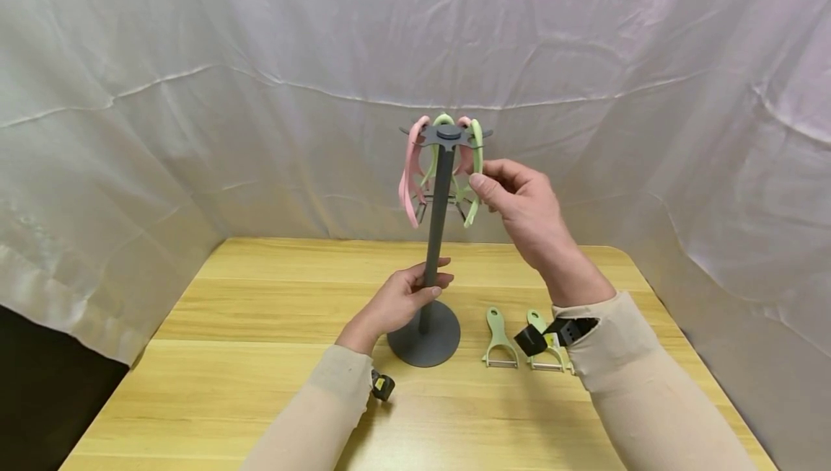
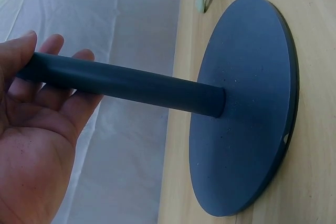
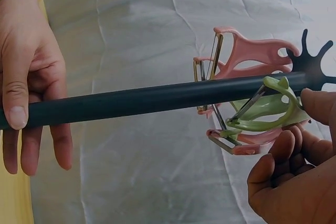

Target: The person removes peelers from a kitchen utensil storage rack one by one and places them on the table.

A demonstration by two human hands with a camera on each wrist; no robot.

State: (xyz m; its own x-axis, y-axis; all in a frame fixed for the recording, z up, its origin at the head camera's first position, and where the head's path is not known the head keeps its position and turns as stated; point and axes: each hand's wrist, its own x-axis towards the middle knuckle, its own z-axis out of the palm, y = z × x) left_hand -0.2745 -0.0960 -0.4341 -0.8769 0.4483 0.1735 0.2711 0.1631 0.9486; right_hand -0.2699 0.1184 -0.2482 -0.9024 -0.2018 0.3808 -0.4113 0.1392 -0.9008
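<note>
A dark grey stand (image 1: 439,204) with a hooked top and round base (image 1: 436,350) stands on the table, peelers hanging from its hooks. My left hand (image 1: 396,300) holds the lower pole, thumb in front and fingers behind, as the left wrist view also shows. Up at the hooks, my right hand (image 1: 529,211) pinches a green peeler (image 1: 477,157) between thumb and fingers; its upper end is at a right-side hook. Pink peelers (image 3: 254,51) hang beside it, one pink peeler (image 1: 410,172) at the left, and another green peeler (image 1: 444,119) hangs behind the pole.
On the wooden table (image 1: 260,312), right of the base, lies a green peeler (image 1: 496,327). A second green peeler (image 1: 536,319) lies next to it, partly covered by the right wrist camera (image 1: 532,340). Pale cloth (image 1: 324,38) surrounds the table at the back and sides.
</note>
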